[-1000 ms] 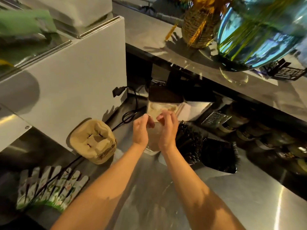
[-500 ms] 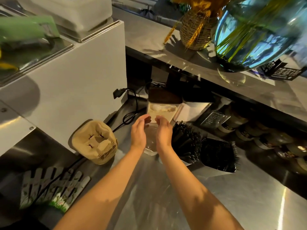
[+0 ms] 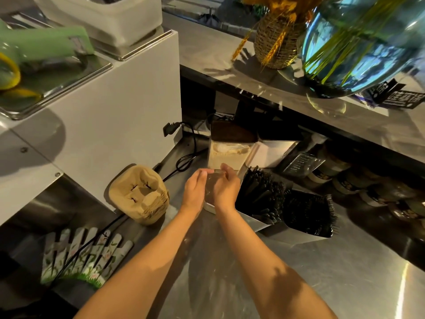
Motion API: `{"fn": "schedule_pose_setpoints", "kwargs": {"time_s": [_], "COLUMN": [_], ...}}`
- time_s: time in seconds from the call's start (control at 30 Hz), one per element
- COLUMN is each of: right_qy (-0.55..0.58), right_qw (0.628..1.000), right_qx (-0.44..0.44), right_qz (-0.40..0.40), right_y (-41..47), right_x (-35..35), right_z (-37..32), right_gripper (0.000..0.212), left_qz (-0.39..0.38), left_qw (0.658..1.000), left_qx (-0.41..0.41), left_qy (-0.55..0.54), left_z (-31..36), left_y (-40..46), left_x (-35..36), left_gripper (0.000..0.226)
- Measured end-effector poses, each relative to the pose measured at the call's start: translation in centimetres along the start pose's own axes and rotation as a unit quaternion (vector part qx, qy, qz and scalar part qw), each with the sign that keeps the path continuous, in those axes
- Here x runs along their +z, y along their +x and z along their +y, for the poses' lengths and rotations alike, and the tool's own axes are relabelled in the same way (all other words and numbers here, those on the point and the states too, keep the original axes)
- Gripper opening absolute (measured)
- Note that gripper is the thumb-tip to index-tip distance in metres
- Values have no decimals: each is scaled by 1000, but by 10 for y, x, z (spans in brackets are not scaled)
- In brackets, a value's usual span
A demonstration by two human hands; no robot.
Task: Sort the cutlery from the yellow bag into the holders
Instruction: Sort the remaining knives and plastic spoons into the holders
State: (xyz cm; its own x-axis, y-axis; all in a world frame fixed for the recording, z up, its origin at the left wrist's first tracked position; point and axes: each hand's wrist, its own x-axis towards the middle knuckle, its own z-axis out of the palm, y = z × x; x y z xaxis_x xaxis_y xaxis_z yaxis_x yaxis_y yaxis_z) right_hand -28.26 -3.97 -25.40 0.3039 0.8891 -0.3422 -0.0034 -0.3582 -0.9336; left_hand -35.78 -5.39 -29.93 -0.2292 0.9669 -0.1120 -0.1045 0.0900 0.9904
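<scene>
A stainless counter [image 3: 322, 272] fills the lower half of the frame, tucked under a raised shelf that carries a woven vase [image 3: 276, 42] and a big blue glass vase [image 3: 358, 42] at the upper right. At the centre, both hands meet over a clear, nearly see-through container [image 3: 210, 192]: the left hand [image 3: 195, 192] lies along its left side with fingers fairly straight, the right hand [image 3: 226, 189] along its right side with fingers bent over the top edge. Whether either truly grips it I cannot tell. Compared with a second ago, the hands have sunk lower and drawn closer together around the container, so it looks as if it is being settled or steadied on the counter rather than lifted. Just right of the hands stand two metal holders, the nearer holder [image 3: 250, 219] and the farther holder [image 3: 305, 240], both already packed with black cutlery [image 3: 259, 194]. No yellow bag shows anywhere, so the sorting seems well advanced or paused. A stack of cardboard cup carriers [image 3: 140, 194] sits left of the hands.
</scene>
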Motion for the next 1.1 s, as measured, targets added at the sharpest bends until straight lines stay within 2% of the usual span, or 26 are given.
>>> {"fn": "schedule_pose_setpoints", "kwargs": {"time_s": [0.1, 0.2, 0.3, 0.43, 0.53, 0.63, 0.7, 0.77, 0.87, 0.9, 0.93, 1.0, 1.03, 1.1], "right_qy": [-16, 16, 28, 58, 66, 81, 88, 92, 84, 83, 84, 87, 86, 86], "right_qw": [999, 999, 997, 995, 995, 994, 994, 994, 994, 994, 994, 994, 994, 994], "right_qx": [-30, -35, -75, -76, -77, -66, -53, -45, -49, -49, -48, -47, -46, -45], "right_qz": [-4, 0, 2, 1, -15, -21, -23, -31, -41, -42, -44, -47, -47, -48], "right_y": [-5, -8, -6, -1, -1, -2, -2, -2, -2, -2, -2, -1, -1, -2], "right_x": [-3, -13, -30, -46, -57, -64, -68, -69, -71, -72, -73, -73, -73, -73], "right_z": [-19, -42, -59, -68, -69, -68, -63, -61, -60, -60, -60, -61, -62, -61], "right_gripper": [32, 32, 31, 29, 29, 26, 26, 26, 29, 30, 30, 29, 29, 31], "left_qz": [-5, 1, -6, -15, 13, -3, -28, -41, -48, -50, -50, -85, -110, -135], "left_qw": [999, 1000, 999, 993, 995, 996, 998, 999, 992, 991, 994, 994, 969, 886], "left_qx": [-14, 9, 17, 67, 74, 78, 51, -4, -75, -78, -69, -17, 36, 96], "left_qy": [-32, 15, 38, 99, 66, 42, 19, -18, -88, -92, -75, 64, 216, 433], "left_z": [11, 15, 18, 20, 29, 24, 16, 15, 28, 37, 38, 32, 24, 15], "left_y": [-4, 3, 8, 8, 16, 23, 21, 16, 9, 5, 4, 5, 8, 8], "left_x": [7, 12, 20, 35, 39, 36, 37, 39, 44, 44, 42, 38, 35, 30], "left_gripper": [22, 31, 21, 24, 27, 25, 19, 26, 23, 27, 33, 38, 40, 46]}}
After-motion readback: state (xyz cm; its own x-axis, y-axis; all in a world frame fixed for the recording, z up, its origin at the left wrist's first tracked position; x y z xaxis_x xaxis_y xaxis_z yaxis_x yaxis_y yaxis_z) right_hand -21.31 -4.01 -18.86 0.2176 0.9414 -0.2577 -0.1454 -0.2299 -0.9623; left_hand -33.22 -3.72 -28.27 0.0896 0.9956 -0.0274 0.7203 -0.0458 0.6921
